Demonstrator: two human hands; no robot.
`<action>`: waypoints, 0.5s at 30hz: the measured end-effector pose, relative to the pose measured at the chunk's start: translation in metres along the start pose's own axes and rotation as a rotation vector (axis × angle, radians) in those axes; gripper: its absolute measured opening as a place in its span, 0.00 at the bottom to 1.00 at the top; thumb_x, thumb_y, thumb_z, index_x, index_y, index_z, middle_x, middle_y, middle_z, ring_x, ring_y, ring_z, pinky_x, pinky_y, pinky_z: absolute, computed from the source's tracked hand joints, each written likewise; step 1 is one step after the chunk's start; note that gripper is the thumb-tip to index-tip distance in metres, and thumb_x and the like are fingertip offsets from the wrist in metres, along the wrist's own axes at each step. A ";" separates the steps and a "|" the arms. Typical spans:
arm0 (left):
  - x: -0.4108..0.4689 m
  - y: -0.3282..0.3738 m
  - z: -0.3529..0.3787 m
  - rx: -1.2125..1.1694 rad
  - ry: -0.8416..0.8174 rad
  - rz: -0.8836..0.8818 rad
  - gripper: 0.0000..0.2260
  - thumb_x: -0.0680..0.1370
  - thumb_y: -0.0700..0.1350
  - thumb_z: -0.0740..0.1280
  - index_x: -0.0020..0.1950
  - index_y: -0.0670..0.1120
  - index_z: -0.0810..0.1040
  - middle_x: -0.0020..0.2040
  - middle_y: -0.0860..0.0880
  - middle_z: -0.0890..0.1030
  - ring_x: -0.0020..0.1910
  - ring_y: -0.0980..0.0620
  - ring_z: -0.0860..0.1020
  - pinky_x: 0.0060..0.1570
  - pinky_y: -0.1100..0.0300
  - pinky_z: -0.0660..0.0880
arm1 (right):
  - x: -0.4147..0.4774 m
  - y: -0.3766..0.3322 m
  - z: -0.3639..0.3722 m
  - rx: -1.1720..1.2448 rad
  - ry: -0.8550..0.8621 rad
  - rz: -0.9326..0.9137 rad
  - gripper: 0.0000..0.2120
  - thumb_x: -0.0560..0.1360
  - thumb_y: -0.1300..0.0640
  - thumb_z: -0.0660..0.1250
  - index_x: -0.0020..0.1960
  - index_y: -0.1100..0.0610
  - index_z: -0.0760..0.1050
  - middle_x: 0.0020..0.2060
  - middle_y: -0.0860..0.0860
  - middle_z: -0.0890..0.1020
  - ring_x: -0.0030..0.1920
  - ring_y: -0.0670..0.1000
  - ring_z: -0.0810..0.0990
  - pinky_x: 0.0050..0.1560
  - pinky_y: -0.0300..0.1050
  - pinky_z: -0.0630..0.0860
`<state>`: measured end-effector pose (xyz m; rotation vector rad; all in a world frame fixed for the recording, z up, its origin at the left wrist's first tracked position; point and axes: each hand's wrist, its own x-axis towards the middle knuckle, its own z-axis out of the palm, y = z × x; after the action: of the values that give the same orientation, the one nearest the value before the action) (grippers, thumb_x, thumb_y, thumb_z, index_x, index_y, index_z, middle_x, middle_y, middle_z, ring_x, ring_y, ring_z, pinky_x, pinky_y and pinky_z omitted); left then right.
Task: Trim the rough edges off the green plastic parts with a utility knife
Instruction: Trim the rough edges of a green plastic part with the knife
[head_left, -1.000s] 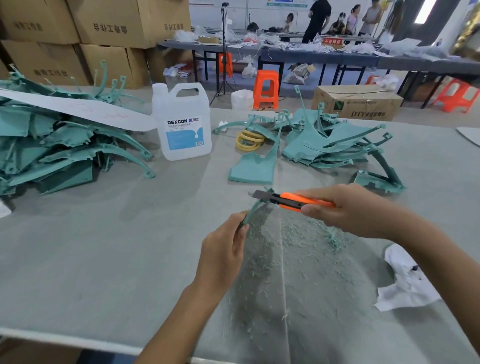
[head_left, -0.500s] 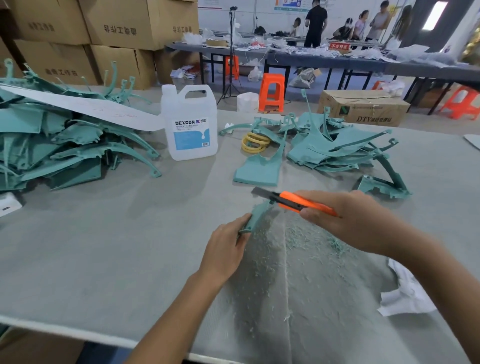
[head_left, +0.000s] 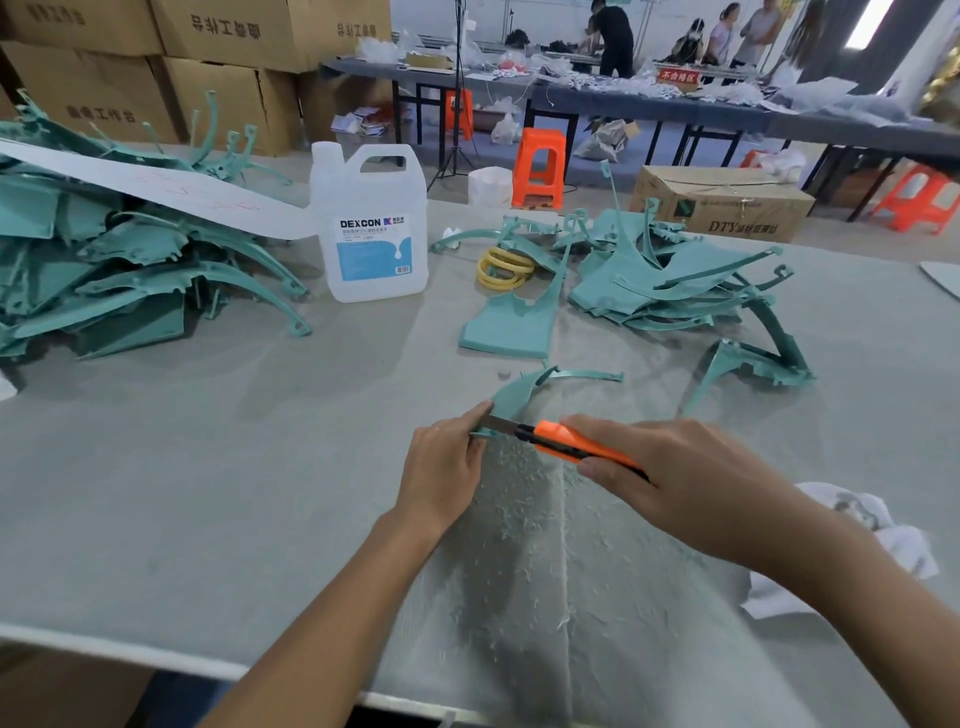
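Workshop floor, cardboard boxes stacked behind, other benches with people further back. Grey felt-like surface carried the work.

Stock: one big heap of green plastic parts lay at the left edge and a second heap lay toward the far edge, right of middle. A white jug stood between the heaps, with yellow rings just beside it. Green shavings were strewn from the middle of the surface to the near edge. A white rag lay by the right edge.

Piece in work: a single curved green part, about mid-surface, its lower end lifted and its thin arm reaching right, low over the felt.

Hands:
- Left hand pinched the lower end of the part between thumb and curled fingers.
- Right hand was wrapped tight round the orange handle of the utility knife. The blade was extended and laid against the part's edge, close beside the left thumb.
- Both hands were clamped, neither spread, and stood close together with only the knife between them.

Judgement on the step: this was trimming flash off one edge. The blade tip pointed toward the holding thumb, which looked the main hazard. The knife would be better held at a shallow angle and drawn in light strokes away from the pinching fingers. The part wants bracing so its thin arm cannot flex, and turning rather than forcing the blade round the curve.
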<state>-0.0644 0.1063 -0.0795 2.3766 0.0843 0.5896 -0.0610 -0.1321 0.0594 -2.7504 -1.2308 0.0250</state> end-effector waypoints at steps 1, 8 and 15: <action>-0.001 0.000 0.000 -0.009 -0.006 -0.004 0.19 0.81 0.39 0.65 0.72 0.48 0.76 0.52 0.44 0.86 0.46 0.41 0.82 0.47 0.49 0.77 | 0.002 0.004 -0.002 -0.028 0.038 0.025 0.26 0.79 0.34 0.42 0.75 0.34 0.59 0.40 0.42 0.79 0.35 0.43 0.77 0.39 0.45 0.79; -0.001 0.000 0.002 -0.022 0.006 -0.022 0.21 0.81 0.38 0.64 0.74 0.50 0.74 0.50 0.46 0.86 0.47 0.42 0.82 0.44 0.55 0.75 | -0.003 -0.002 0.003 -0.069 0.043 -0.012 0.26 0.79 0.32 0.39 0.76 0.33 0.55 0.41 0.42 0.78 0.36 0.45 0.79 0.41 0.47 0.80; -0.002 -0.001 0.004 -0.030 0.042 0.001 0.20 0.81 0.38 0.65 0.73 0.49 0.75 0.51 0.46 0.86 0.46 0.44 0.82 0.46 0.59 0.76 | -0.006 0.002 0.003 -0.022 0.064 -0.038 0.24 0.80 0.33 0.44 0.74 0.33 0.57 0.41 0.42 0.82 0.37 0.45 0.79 0.42 0.49 0.80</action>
<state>-0.0640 0.1043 -0.0833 2.3353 0.0923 0.6374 -0.0640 -0.1375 0.0564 -2.7227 -1.2739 -0.0804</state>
